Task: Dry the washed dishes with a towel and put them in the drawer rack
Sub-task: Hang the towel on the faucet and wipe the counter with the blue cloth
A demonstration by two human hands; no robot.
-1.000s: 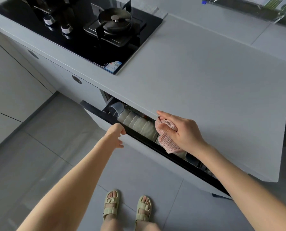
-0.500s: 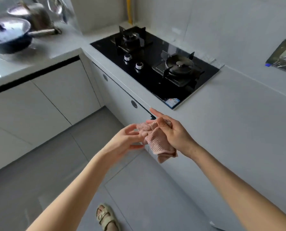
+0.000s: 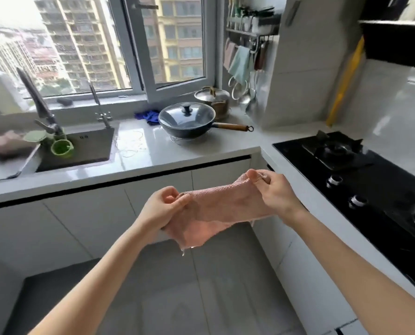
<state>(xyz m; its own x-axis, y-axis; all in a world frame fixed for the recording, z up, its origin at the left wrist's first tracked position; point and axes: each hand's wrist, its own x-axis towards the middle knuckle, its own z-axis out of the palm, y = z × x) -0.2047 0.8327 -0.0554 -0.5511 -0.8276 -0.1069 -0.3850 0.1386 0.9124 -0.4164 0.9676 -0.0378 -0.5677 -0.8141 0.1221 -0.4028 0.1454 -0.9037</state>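
A pink waffle towel (image 3: 219, 210) is stretched out in the air between both hands, above the floor in front of the corner cabinets. My left hand (image 3: 163, 209) pinches its left end and my right hand (image 3: 273, 189) pinches its right end, a little higher. The lower edge of the towel hangs loose. The drawer rack and the dishes in it are out of view.
A sink (image 3: 80, 151) with a faucet and a green cup (image 3: 61, 148) lies at the left under the window. A lidded wok (image 3: 187, 120) and a steel pot (image 3: 212, 97) stand on the counter. The black gas hob (image 3: 361, 170) runs along the right.
The drawer that my left hand was pushing is gone from view as my head turned left toward the sink. My left hand has taken the towel's other end, and both hands have spread it.
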